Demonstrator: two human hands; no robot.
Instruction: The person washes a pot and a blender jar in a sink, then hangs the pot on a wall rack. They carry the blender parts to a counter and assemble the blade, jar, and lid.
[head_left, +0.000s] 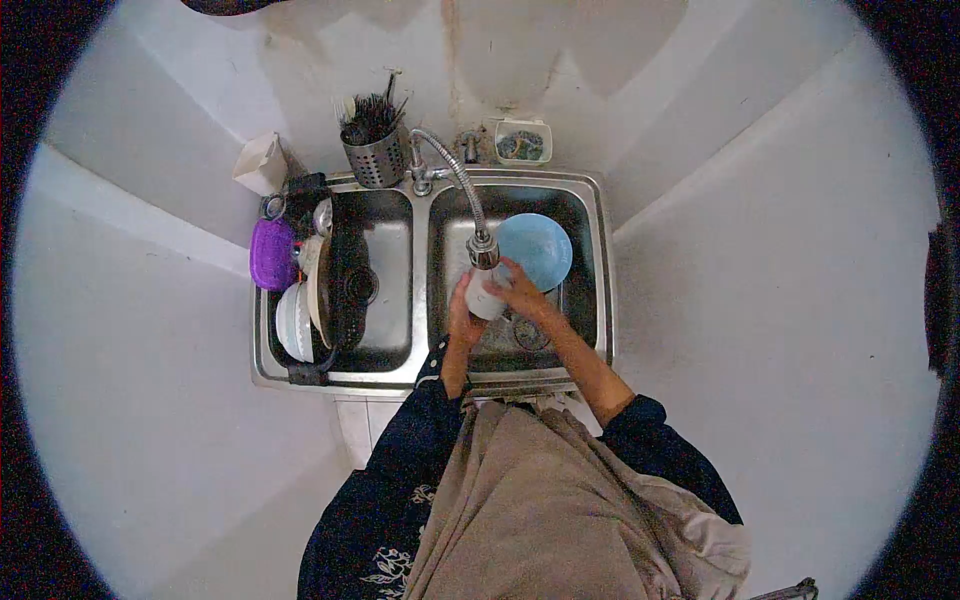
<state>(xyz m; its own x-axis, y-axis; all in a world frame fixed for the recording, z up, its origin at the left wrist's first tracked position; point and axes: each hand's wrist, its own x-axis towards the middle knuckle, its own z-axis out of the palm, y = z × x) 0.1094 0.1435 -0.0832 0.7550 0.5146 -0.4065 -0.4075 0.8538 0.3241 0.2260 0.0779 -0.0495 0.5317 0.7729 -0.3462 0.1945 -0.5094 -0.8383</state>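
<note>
Under the faucet head (483,250), a white cup (485,301) is between my two hands in the right sink basin. My left hand (463,317) wraps the cup's left side. My right hand (524,293) closes on its upper right side, the fingers lying across it. The cup's opening and exact shape are partly hidden by the faucet and my fingers. Just right of the cup, a light blue plate (541,250) lies in the same basin. Below my right hand is the round metal drain (530,333).
A black dish rack (348,255) with bowls and plates (294,322) stands over the left basin (397,290). A purple container (271,254) is at its left. Behind are a metal cutlery holder (376,162), a white box (262,164) and a small tub (523,145).
</note>
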